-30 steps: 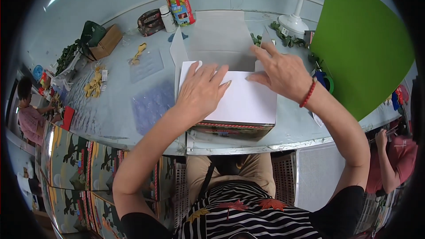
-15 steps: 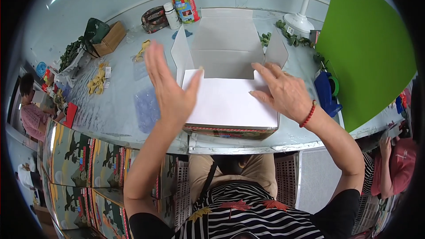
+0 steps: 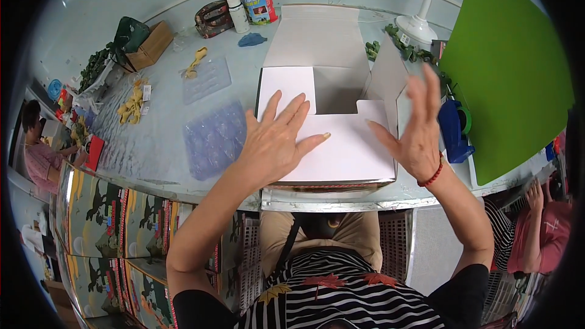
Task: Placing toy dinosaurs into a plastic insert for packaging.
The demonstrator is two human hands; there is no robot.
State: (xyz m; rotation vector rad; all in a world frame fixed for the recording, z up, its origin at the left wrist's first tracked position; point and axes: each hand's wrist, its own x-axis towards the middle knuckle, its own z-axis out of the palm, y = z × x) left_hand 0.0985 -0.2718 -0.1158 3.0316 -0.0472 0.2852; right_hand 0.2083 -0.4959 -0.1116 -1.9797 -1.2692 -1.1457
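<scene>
In front of me on the table stands a cardboard box, white on the inside of its flaps. Its near flap and left side flap lie folded inward, while the right side flap stands up and the long far flap leans back. My left hand rests open across the left and near flaps, fingers spread. Beside the right flap my right hand is raised, its fingers stretched and slightly blurred, holding nothing. Part of the box's grey interior shows between the flaps.
Clear plastic trays lie left of the box. A blue tape dispenser and a green board are at the right. A fan stands behind. Printed boxes are stacked at lower left; co-workers sit at both sides.
The left side flap has gone from upright to folded inward, with my left hand coming down onto it. My right hand has lifted off the near flap and moved right.
</scene>
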